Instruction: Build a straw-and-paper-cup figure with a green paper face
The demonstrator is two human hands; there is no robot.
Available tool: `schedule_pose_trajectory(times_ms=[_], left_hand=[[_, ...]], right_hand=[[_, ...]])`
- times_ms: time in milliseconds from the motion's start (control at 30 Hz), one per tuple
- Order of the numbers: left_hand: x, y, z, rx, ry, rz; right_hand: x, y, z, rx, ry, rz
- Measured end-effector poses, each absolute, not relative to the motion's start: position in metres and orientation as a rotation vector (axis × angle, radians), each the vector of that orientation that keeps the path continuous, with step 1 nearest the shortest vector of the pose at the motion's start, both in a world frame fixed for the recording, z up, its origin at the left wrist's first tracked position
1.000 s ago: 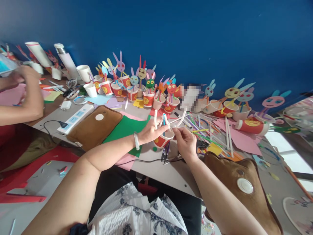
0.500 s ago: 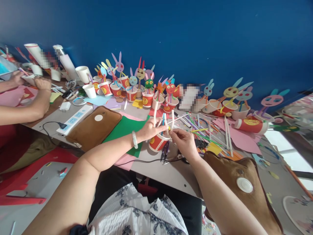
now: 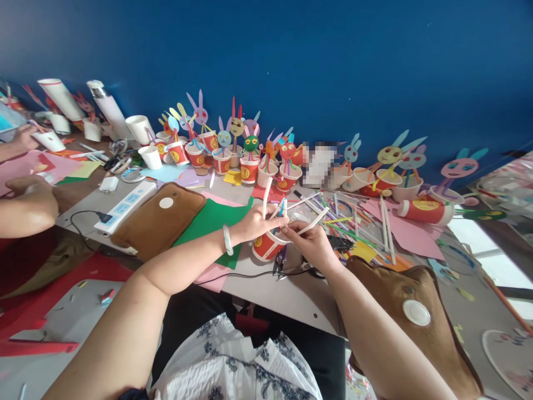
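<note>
A red-and-white paper cup [image 3: 264, 248] stands tilted under both my hands. My left hand [image 3: 259, 223], a pale bangle at its wrist, is closed in a pinch above the rim. A white strip [image 3: 267, 200] rises from its fingers. My right hand [image 3: 308, 240] pinches a second white strip [image 3: 315, 220], which slants up to the right. Between my fingertips a blue strip [image 3: 283, 208] sticks up. The lower ends of the strips are hidden by my fingers. Dark-handled scissors [image 3: 280, 265] lie beside the cup.
Rabbit-faced figures in paper cups [image 3: 250, 168] line the wall. Loose coloured sticks [image 3: 345, 214] lie to the right. Brown cushions [image 3: 160, 219] flank my arms, near a power strip [image 3: 127, 206]. A black cable [image 3: 245, 273] crosses the front. Another person's arm [image 3: 27, 208] is at the left.
The right white strip has swung from nearly upright to leaning right. My right hand has moved slightly left, nearer my left fingertips. The other person's hands have shifted left.
</note>
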State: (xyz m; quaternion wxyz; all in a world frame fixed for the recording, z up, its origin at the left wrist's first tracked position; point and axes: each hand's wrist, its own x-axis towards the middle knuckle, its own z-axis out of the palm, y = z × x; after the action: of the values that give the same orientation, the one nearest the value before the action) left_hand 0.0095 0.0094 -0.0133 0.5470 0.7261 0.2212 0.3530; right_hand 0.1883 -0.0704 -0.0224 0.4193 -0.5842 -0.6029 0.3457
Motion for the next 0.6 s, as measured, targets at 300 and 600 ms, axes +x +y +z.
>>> schedule_pose_trajectory(times_ms=[300,600], left_hand=[[0.0094,0.0139,-0.0145,1.701,0.501,0.895],[0.0094,0.0143,-0.0133,1.632,0.49,0.854]], right_hand=[[0.1868,-0.0693,-0.022,-1.482,-1.509,0.763],[0.1865,-0.0695,-0.0219,-1.505,-1.475,0.785]])
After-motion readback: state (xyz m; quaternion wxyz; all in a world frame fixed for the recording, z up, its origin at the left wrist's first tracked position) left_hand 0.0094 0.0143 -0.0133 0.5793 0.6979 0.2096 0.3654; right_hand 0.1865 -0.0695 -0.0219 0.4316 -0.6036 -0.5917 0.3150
